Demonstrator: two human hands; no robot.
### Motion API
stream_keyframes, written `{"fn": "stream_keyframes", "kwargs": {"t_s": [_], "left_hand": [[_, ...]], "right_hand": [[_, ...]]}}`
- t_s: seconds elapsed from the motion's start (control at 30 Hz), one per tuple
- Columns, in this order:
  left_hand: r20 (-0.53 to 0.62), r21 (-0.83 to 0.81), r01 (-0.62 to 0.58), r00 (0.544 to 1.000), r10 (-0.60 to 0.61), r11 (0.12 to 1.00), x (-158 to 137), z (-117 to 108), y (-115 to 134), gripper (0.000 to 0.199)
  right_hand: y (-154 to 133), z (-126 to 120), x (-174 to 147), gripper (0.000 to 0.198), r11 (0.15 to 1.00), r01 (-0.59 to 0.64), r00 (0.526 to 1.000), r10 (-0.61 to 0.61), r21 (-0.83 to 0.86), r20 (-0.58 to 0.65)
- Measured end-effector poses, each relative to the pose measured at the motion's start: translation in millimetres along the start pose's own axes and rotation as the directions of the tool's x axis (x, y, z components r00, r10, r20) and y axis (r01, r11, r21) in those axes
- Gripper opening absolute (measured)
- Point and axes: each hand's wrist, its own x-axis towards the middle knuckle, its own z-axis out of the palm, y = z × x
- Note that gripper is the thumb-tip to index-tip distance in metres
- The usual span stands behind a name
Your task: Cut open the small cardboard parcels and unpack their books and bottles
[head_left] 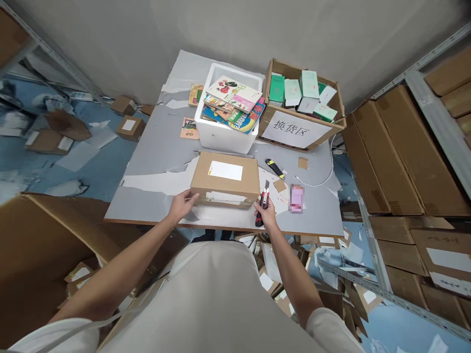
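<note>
A closed cardboard box (200,176) lies on the grey table in front of me, with a white label on its top and another on its near side. At its left front corner, my left hand (181,205) grips the box, thumb against the near side; some fingers are hidden. My right hand (267,214) is closed around a red and black utility knife (263,206), its blade out and pointing away from me. That hand is close by the box's right front corner. To the right lies a second utility knife (274,168), black and yellow.
Behind the box stand a white foam box (224,139) of books and an open carton (265,130) of green and white boxes. A white cable (324,182), cardboard scraps and a blurred pink item (296,198) lie on the table's right. Shelves (386,274) flank it; cartons litter the floor.
</note>
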Motion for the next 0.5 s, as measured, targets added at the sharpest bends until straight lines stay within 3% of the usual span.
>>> {"fn": "stream_keyframes", "kwargs": {"t_s": [0.13,0.27,0.33,0.4,0.5], "left_hand": [[-0.159,0.144,0.019,0.987,0.004,0.989,-8,-23,28,0.051],[-0.17,0.188,0.001,0.985,0.032,0.982,12,-22,49,0.052],[-0.152,0.178,-0.101,0.98,0.128,0.979,24,-13,54,0.058],[-0.118,0.246,-0.268,0.946,0.303,0.932,29,-1,55,0.069],[-0.027,0.449,-0.445,0.86,0.509,0.775,25,13,55,0.062]], "right_hand": [[-25,-6,-10,0.07,0.999,0.031,0.999,-0.032,0.013,0.044],[-44,3,3,0.075,0.997,0.069,0.996,-0.071,0.031,0.054],[-49,10,15,0.074,0.996,0.082,0.991,-0.079,-0.02,0.104],[-54,16,25,0.07,0.982,0.112,0.984,-0.088,-0.154,0.155],[-68,24,34,0.064,0.851,0.289,0.953,-0.211,-0.439,0.219]]}}
